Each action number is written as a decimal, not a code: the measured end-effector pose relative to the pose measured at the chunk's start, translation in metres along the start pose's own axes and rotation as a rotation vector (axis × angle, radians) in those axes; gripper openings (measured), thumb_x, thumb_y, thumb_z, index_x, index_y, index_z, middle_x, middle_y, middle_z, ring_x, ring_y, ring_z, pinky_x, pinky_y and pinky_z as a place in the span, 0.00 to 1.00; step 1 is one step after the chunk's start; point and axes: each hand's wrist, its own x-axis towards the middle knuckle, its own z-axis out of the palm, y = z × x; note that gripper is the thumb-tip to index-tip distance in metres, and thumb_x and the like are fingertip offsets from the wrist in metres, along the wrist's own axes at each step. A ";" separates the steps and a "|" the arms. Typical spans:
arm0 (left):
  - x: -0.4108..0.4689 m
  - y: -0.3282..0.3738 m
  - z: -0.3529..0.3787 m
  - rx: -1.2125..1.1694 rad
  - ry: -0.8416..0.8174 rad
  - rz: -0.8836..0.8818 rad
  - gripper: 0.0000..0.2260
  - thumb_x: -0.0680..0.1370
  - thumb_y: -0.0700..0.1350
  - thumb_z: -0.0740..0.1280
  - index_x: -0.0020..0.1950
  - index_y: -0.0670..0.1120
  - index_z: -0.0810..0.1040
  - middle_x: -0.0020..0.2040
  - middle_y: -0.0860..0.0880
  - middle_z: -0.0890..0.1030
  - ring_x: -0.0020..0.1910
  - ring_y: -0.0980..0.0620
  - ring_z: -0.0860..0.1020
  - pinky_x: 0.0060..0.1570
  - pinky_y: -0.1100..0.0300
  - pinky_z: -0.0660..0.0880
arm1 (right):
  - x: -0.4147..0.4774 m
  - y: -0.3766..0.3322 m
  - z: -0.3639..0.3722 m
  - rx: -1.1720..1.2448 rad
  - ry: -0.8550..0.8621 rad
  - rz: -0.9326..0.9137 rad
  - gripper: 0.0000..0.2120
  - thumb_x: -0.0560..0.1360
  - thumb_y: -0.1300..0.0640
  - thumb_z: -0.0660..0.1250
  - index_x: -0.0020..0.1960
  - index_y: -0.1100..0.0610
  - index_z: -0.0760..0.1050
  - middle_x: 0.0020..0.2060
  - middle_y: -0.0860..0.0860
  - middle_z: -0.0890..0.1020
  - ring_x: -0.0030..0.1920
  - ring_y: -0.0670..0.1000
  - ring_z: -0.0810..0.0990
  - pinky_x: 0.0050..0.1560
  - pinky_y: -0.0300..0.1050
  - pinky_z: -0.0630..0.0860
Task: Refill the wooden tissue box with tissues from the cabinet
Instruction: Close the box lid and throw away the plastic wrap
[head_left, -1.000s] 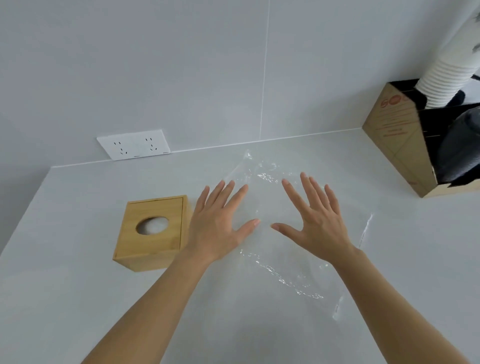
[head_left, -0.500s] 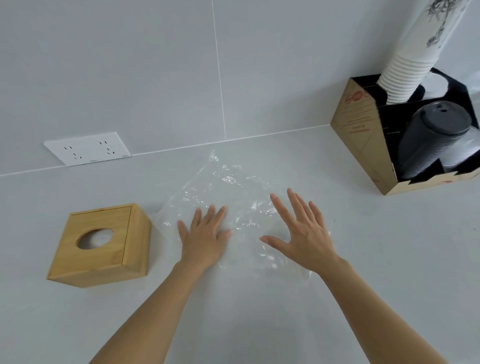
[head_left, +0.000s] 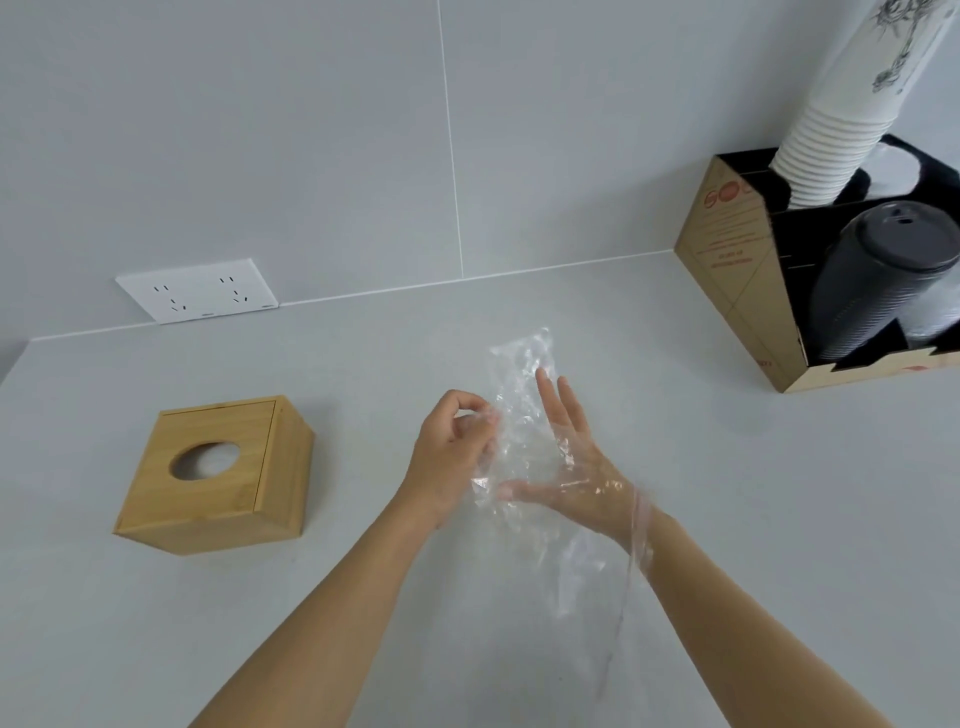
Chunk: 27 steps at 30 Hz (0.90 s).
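two hands over the counter (head_left: 727, 519), both on one clear plastic wrapper (head_left: 519, 395). my left hand (head_left: 452, 457) is curled, fingers drawn together and pinching the wrapper's left edge near the top; thumb and fingertips meet on the film. my right hand (head_left: 566, 467) is flat and spread, palm facing left, fingers apart and pointing up and away from me. film drapes over the palm and wrist and trails down past the right forearm toward the counter. i cannot tell whether the right hand grips the film or only backs it. the wrapper stands roughly upright between the hands, crumpled, top end above my fingertips. it looks see-through all the way; contents, if any, not readable.

wooden box (head_left: 213, 473) sits on the counter to my left, well apart from the hands, lid on, round hole in the top facing up. something pale shows inside the hole; too dim to say what.

wall socket (head_left: 197, 291) is low on the wall behind the box. far right, against the wall: a cardboard holder (head_left: 737, 280) with a stack of white cups (head_left: 831, 140) leaning out of it and a stack of dark lids (head_left: 872, 280) in the front slot.
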 end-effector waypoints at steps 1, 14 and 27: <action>-0.003 0.003 0.003 -0.090 -0.028 -0.050 0.04 0.77 0.40 0.67 0.45 0.47 0.72 0.31 0.52 0.74 0.28 0.56 0.72 0.30 0.62 0.70 | -0.004 -0.006 -0.002 0.090 -0.046 -0.016 0.55 0.58 0.33 0.73 0.70 0.31 0.36 0.75 0.41 0.37 0.70 0.34 0.39 0.73 0.49 0.53; -0.018 0.006 0.020 0.000 -0.213 -0.140 0.32 0.65 0.58 0.69 0.67 0.56 0.63 0.55 0.49 0.69 0.57 0.49 0.75 0.48 0.62 0.69 | -0.019 -0.020 0.004 0.270 0.307 0.045 0.09 0.70 0.67 0.64 0.36 0.55 0.69 0.32 0.53 0.72 0.32 0.51 0.70 0.40 0.50 0.79; -0.047 0.003 0.016 -0.376 -0.308 -0.431 0.49 0.58 0.69 0.73 0.68 0.76 0.42 0.70 0.61 0.65 0.68 0.48 0.69 0.54 0.38 0.71 | -0.044 -0.035 0.009 0.436 0.791 0.165 0.11 0.73 0.70 0.60 0.48 0.54 0.69 0.37 0.50 0.78 0.34 0.45 0.76 0.34 0.37 0.72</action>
